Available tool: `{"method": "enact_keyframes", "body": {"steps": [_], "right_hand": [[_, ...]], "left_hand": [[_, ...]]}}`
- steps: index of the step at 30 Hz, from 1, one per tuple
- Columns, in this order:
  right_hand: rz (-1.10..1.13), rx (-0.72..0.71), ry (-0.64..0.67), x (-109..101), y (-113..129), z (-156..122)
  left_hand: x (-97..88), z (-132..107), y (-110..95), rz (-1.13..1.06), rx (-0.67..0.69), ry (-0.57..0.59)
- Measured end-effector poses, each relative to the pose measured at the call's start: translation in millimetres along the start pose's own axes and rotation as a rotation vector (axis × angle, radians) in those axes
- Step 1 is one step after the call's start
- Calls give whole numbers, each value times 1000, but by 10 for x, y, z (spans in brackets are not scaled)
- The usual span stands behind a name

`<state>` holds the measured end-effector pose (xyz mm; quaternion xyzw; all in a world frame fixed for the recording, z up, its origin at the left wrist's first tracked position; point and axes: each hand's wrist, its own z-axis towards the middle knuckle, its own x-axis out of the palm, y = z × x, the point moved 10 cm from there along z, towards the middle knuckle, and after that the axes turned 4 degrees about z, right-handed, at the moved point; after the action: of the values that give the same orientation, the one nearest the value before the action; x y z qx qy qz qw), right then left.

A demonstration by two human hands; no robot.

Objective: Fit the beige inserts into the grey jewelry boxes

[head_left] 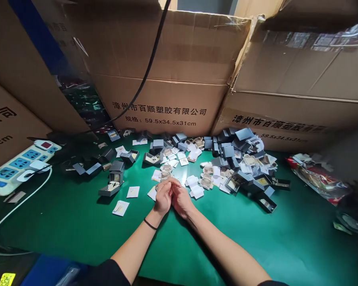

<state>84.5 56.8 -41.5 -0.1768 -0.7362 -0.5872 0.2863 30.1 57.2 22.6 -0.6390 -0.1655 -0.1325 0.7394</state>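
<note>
My left hand (164, 197) and my right hand (180, 198) are cupped against each other, fingers curved together and tips meeting low over the table. What lies between the palms, if anything, is hidden. Just beyond the fingertips is a loose heap of beige box inserts (166, 170) and white folded cards (183, 161). A folded white paper piece (194, 186) lies right of my right hand. Left of my left hand are two small white cards (133, 192) and an opened dark grey jewelry box (115, 180).
A big pile of small grey boxes and inserts (241, 159) spreads to the right on the green tabletop (241, 242). A red-and-clear plastic bag (319, 178) lies farther right. Cardboard cartons (155, 95) wall the back. A white power strip (20, 165) with cables sits at left.
</note>
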Motion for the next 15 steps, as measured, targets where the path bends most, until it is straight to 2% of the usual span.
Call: {"method": "enact_keyframes", "body": {"steps": [3,7,9,12,13,15], "right_hand": [[-88,-32,27,22,58,12],[-418,-162,106,107,243,-5],[-575,-262,89,88,369,-24],[-821,-450,25,49,569,-84],[-923,-507,33,75,608,-111],[-1148,-576,90,162,618,-156]], "left_hand": [[44,-20,34,29,-26,16],[-122,100,-54,118,-26,-74],[-308,246,-213,278,3,-131],[-720,476,-666,668,194,-333],[-827,558,-760,825,220,-372],[-998,747,-768,1044,186,-363]]}}
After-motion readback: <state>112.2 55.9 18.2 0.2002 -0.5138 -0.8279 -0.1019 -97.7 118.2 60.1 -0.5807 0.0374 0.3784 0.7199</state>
